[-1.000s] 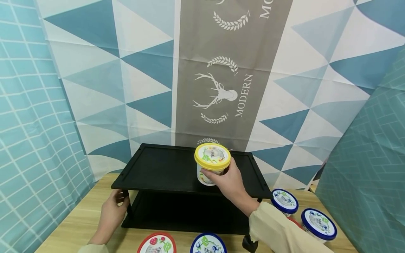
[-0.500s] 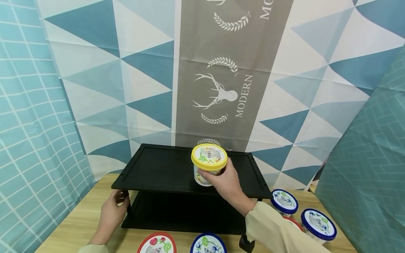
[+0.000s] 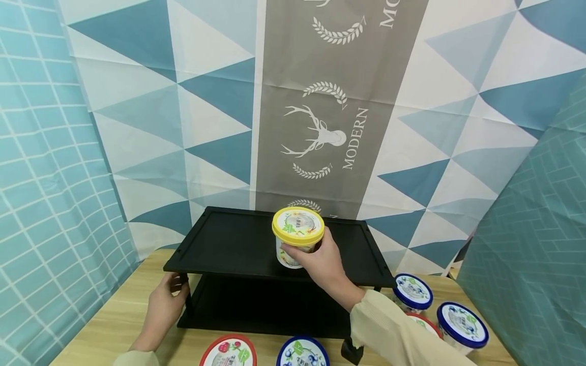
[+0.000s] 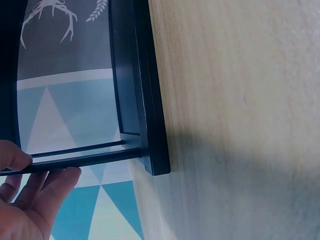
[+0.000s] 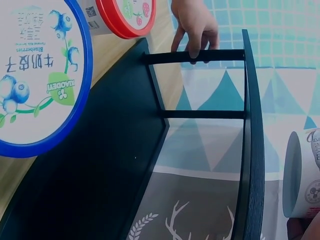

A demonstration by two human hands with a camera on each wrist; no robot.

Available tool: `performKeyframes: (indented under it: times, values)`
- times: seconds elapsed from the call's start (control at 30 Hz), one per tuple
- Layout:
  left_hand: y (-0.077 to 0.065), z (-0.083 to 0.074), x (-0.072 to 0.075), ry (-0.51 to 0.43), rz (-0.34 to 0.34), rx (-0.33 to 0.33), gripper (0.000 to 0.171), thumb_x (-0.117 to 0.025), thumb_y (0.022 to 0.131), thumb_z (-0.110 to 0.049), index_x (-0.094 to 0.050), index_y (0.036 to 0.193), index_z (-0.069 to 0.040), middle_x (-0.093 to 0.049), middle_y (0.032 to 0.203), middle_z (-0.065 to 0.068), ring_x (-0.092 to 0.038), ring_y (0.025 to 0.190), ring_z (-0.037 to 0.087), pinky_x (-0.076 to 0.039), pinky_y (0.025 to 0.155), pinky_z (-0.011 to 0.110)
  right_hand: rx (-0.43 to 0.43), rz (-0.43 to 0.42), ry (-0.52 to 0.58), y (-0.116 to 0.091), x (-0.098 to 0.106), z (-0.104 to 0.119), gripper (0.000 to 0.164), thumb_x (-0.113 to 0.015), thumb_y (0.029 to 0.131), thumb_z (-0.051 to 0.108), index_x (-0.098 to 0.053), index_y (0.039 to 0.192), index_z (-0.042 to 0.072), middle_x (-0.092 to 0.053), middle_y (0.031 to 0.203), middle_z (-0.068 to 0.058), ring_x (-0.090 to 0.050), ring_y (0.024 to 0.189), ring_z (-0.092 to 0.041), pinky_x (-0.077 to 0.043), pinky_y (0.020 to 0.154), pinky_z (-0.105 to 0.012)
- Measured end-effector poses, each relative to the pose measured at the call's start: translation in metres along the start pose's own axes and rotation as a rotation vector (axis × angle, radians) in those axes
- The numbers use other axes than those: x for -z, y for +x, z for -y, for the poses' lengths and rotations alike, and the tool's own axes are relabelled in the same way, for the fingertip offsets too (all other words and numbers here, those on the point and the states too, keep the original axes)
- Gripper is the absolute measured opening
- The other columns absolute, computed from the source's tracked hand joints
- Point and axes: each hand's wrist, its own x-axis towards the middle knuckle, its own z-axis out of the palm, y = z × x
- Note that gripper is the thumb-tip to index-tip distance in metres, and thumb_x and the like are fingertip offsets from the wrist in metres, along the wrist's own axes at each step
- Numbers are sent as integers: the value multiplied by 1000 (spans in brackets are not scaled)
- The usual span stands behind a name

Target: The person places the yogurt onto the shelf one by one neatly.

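My right hand [image 3: 326, 262] grips a white paper tub with a yellow lid [image 3: 298, 227] by its side, thumb in front. The tub is upright over the black two-tier rack [image 3: 238, 241]; in the right wrist view, a gap separates the tub's base [image 5: 300, 175] from the top shelf [image 5: 254, 150]. At the rack's left end, my left hand [image 3: 164, 307] holds the front post. The left wrist view shows thumb and fingers around this thin black post [image 4: 95, 160]. The right hand's fingers behind the tub are hidden.
In front of the rack stand a red-lidded tub [image 3: 229, 352] and a blue-lidded tub [image 3: 302, 353]. To the right are two blue-lidded tubs, one nearer [image 3: 463, 324] and one farther [image 3: 413, 291], with a red-lidded tub [image 3: 425, 324] between them, partly behind the sleeve. Patterned cloth hangs behind.
The yellow-lidded tub has shifted slightly left over the top shelf, carried by my right hand. My left hand stays on the post.
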Motion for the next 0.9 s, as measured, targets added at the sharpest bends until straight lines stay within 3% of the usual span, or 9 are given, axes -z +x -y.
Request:
performKeyframes:
  times: [0.33, 0.6, 0.9]
  values:
    - [0, -1, -2, 12, -38, -36, 36, -46, 87, -11, -43, 122, -2, -56, 109, 26, -57, 95, 38, -51, 69, 38, 15, 10, 12, 2, -5, -1, 66, -73, 70, 26, -35, 124, 16, -50, 114, -1, -53, 106, -17, -48, 87, -35]
    - [-1, 0, -2, 12, -34, -37, 36, -46, 87, -12, -43, 123, -3, -56, 108, 25, -57, 95, 37, -50, 65, 32, 12, 27, 17, 2, -9, 0, 67, -73, 71, 26, -34, 125, 16, -49, 115, -2, -52, 107, -17, -47, 88, -34]
    - [0, 0, 0, 9, -10, -26, 39, -44, 88, -13, -40, 126, -5, -55, 112, 26, -57, 97, 37, -51, 68, 35, 3, 25, 23, 2, -14, 3, 69, -74, 70, 25, -33, 125, 16, -48, 116, -2, -51, 109, -17, -47, 89, -35]
